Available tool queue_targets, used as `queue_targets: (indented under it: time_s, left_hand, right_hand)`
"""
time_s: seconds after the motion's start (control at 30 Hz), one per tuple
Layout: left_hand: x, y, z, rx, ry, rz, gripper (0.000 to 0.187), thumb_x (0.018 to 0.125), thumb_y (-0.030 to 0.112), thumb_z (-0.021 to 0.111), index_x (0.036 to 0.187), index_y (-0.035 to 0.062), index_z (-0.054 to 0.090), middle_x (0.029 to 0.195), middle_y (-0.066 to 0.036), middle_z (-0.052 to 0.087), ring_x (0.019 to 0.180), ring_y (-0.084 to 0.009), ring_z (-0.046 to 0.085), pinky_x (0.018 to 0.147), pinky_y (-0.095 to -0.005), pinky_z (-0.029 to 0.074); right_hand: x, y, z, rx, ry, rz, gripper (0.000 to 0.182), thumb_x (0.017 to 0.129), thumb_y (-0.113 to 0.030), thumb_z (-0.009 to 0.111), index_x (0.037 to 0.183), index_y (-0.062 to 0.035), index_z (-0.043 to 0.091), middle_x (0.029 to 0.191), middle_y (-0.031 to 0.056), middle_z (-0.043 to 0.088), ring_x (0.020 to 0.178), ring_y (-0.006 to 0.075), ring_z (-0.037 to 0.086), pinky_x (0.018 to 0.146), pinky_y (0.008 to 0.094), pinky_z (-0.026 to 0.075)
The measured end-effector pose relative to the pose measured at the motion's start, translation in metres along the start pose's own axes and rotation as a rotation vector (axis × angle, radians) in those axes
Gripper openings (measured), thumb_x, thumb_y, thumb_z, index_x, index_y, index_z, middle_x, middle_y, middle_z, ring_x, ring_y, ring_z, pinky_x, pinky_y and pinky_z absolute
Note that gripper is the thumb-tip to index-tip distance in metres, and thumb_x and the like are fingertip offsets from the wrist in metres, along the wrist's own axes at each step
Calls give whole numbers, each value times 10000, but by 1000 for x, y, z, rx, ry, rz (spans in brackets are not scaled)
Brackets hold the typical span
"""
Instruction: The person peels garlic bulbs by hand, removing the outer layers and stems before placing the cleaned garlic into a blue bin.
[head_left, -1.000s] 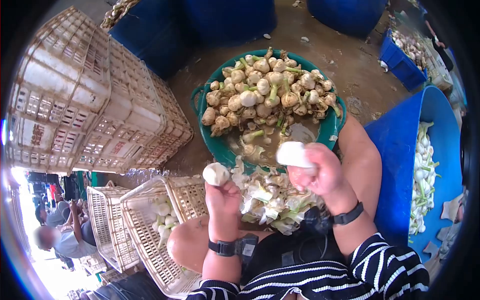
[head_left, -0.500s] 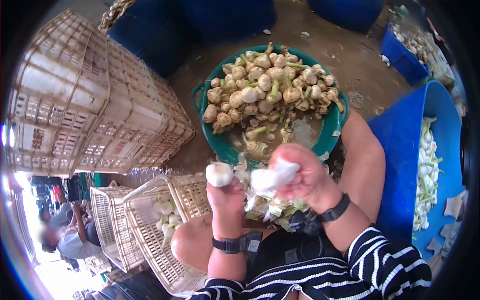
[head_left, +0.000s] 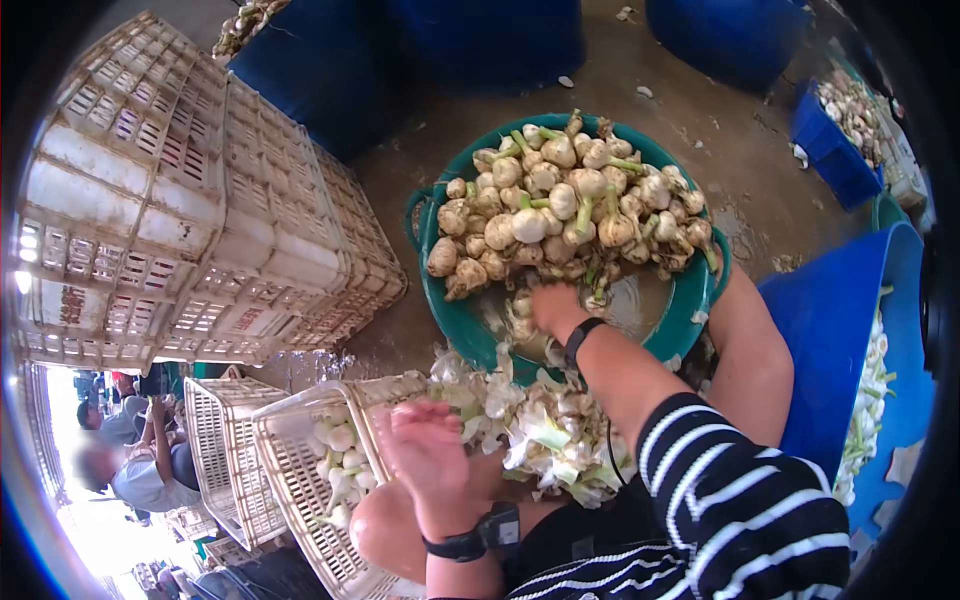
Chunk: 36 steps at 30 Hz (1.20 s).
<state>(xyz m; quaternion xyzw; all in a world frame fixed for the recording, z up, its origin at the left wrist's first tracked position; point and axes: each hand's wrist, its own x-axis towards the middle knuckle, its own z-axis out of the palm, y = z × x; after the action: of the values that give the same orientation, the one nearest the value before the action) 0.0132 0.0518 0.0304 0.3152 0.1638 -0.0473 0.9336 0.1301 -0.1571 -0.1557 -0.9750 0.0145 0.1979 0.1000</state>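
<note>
My right hand [head_left: 556, 308] reaches into the green basin [head_left: 455, 318], at the near side of a heap of garlic bulbs [head_left: 585, 190] with short stems and soil on their skins. Its fingertips are hidden against the garlic, so I cannot see whether they grip a bulb. My left hand [head_left: 428, 452], blurred by motion, is raised beside a white plastic basket [head_left: 290, 455] of clean, pale garlic. Its fingers look loosely spread, and no bulb shows in it. Peeled garlic skins [head_left: 545, 435] lie piled between my legs, just below the basin.
Stacked white crates [head_left: 190, 220] stand at the left. To the right is a blue tub [head_left: 830, 340] holding white garlic with green stems. More blue containers [head_left: 480, 45] line the back, and a blue crate [head_left: 835, 150] sits far right. A seated person [head_left: 145, 465] is at far left.
The white bulb held up in my left hand and the one in my right are gone from them. My right hand has moved forward into the basin; my left has shifted toward the white basket.
</note>
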Motion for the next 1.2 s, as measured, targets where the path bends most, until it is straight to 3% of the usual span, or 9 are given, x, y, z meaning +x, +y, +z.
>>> queue_targets:
  time_s: [0.1, 0.17, 0.3, 0.6, 0.7, 0.8, 0.93, 1.1, 1.2]
  left_hand:
    - [19, -33, 1, 261, 259, -55, 267, 889, 338, 460, 890, 83, 536, 893, -33, 550, 818, -187, 529, 674, -298, 413]
    - [22, -48, 9, 485, 426, -69, 260, 885, 326, 484, 930, 75, 540, 912, -32, 554, 816, -172, 518, 636, -269, 404]
    - [22, -55, 17, 483, 572, -168, 265, 866, 289, 530, 1000, 60, 539, 851, -16, 563, 725, -117, 510, 556, -233, 383]
    - [6, -57, 22, 674, 148, -292, 271, 810, 242, 570, 993, 44, 591, 746, 31, 547, 546, -33, 441, 407, -178, 252]
    - [4, -55, 12, 486, -9, -315, 393, 810, 268, 527, 1102, 6, 546, 905, -50, 588, 701, -107, 535, 521, -213, 384]
    - [6, -47, 7, 506, -238, -215, 552, 813, 328, 525, 1235, -21, 451, 1089, -115, 577, 907, -172, 562, 760, -268, 448]
    - [1, -44, 22, 1165, -346, -135, 526, 786, 143, 605, 1252, -36, 438, 1237, -158, 497, 1142, -189, 459, 953, -291, 352]
    - [-6, -51, 21, 1172, -428, -21, 613, 656, -52, 583, 1251, 12, 449, 1238, -137, 491, 1104, -212, 489, 921, -304, 388]
    - [-3, -44, 21, 1141, -493, 139, 637, 686, 8, 593, 1290, 25, 392, 1251, -124, 445, 1054, -199, 504, 868, -312, 425]
  right_hand:
    - [4, -2, 6, 502, -205, 63, 302, 834, -239, 525, 1082, -71, 558, 992, 166, 610, 901, 344, 581, 806, 448, 448]
    - [-13, -7, 1, 535, -75, -64, 433, 895, -358, 436, 767, 27, 588, 833, 219, 609, 790, 388, 575, 703, 423, 451]
    - [-116, -36, -58, 1016, -118, -332, 348, 927, -309, 379, 853, -16, 552, 800, 219, 577, 726, 405, 534, 659, 428, 435]
    - [-183, -37, -67, 569, 187, -355, 265, 878, -247, 441, 787, -20, 542, 687, 190, 586, 573, 331, 577, 519, 424, 472]
    - [-181, -31, -78, 1713, -567, 143, 287, 903, -262, 444, 849, -9, 567, 660, 59, 574, 523, 117, 546, 450, 255, 489]
    - [-198, -30, -96, 1961, -436, 165, 301, 902, -284, 460, 884, -3, 569, 660, 59, 575, 493, 118, 517, 461, 251, 483]
    - [-194, -12, -70, 975, -49, -224, 274, 884, -263, 512, 943, -3, 574, 689, 37, 583, 471, 103, 468, 455, 228, 447]
    - [-193, 1, -85, 2101, -485, 278, 188, 899, -129, 480, 862, 15, 595, 665, 27, 580, 580, 82, 518, 491, 222, 404]
    - [-196, 6, -96, 1591, -187, -13, 181, 892, -131, 490, 882, 11, 602, 683, 39, 596, 583, 115, 538, 512, 242, 419]
